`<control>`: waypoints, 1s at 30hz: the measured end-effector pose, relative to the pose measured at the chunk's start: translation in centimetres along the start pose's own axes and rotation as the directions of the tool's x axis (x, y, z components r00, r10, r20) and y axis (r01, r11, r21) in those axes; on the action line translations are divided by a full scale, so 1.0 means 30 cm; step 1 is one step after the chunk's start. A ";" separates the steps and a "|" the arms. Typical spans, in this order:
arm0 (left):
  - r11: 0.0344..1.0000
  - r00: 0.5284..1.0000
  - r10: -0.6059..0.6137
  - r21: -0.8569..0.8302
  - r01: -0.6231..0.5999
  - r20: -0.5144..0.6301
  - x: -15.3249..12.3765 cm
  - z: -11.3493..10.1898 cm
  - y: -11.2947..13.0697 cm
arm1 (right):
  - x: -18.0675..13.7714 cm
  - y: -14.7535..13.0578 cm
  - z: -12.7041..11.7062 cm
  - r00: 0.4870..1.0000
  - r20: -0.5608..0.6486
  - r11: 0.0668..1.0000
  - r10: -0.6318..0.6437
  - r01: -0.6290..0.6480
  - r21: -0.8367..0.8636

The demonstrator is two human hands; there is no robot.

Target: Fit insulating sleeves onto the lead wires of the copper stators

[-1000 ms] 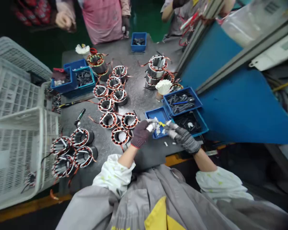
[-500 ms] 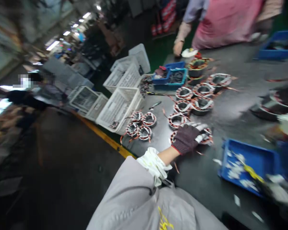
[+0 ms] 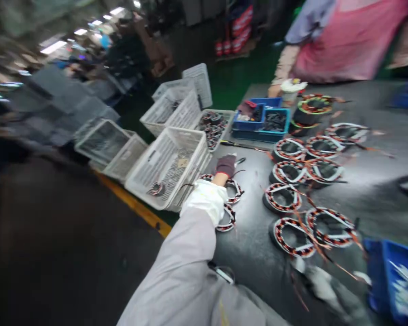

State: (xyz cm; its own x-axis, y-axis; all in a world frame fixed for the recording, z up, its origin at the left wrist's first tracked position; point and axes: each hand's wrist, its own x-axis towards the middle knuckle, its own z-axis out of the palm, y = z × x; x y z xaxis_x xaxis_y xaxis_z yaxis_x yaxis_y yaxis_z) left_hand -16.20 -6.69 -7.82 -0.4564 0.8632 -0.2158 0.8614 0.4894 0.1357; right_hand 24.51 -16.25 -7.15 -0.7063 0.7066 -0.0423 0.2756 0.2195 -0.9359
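My left hand (image 3: 226, 165), in a dark purple glove with white fingertips, reaches over the small wound stator rings (image 3: 234, 191) on the left part of the table. Its fingertips are at a small dark tool (image 3: 240, 160); blur hides whether they grip it. At the lower right, my right hand (image 3: 321, 281) is a smeared white and grey glove. It is beside a larger stator with copper windings and white lacing (image 3: 279, 245); its fingers cannot be made out. Several more such stators (image 3: 269, 204) stand in rows, their leads trailing.
White plastic crates (image 3: 131, 179) stand left of the table. Blue bins (image 3: 236, 129) with small parts are at the table's far edge. A blue tray (image 3: 377, 267) with white scraps sits at right. Across the table is a co-worker in a pink apron (image 3: 353, 50).
My left hand has gone from the larger stators leftward and away to the small ones and the dark tool. My right hand has moved from the blue tray toward the near stators. The view has shifted.
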 end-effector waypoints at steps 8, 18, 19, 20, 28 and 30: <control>0.993 0.981 0.061 -0.115 -0.040 0.185 0.183 0.081 -0.044 | -0.036 0.045 0.318 0.954 -0.298 0.959 -0.026 -0.061 -0.277; 0.311 0.963 0.233 -0.928 -0.205 -0.135 -0.299 -0.075 -0.091 | 0.413 -0.217 0.385 0.874 -0.475 0.979 -0.106 0.008 -0.205; 0.307 0.965 0.221 -0.929 -0.206 -0.141 -0.385 -0.062 -0.099 | 0.438 -0.256 0.408 0.893 -0.442 0.986 -0.088 0.017 -0.163; 0.366 0.969 0.195 -0.906 -0.214 -0.150 -0.470 -0.047 -0.109 | 0.452 -0.289 0.431 0.917 -0.394 0.994 -0.057 0.016 -0.107; 0.839 0.851 0.446 -0.200 -0.506 -0.278 -0.993 -0.063 -0.252 | 0.303 -0.258 0.487 0.940 0.025 0.923 0.341 -0.339 0.182; 0.874 0.855 0.466 -0.034 -0.486 -0.228 -1.060 -0.086 -0.281 | 0.268 -0.254 0.468 0.923 0.329 0.957 0.200 -0.255 0.135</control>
State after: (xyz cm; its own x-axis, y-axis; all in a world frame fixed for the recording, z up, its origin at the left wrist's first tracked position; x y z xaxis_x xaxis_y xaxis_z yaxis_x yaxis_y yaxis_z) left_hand -9.53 -37.95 0.39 -0.0394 0.9943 0.0995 0.9665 0.0126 0.2563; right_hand 7.57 -21.67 -5.27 -0.8112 0.4751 -0.3409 0.3561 -0.0610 -0.9325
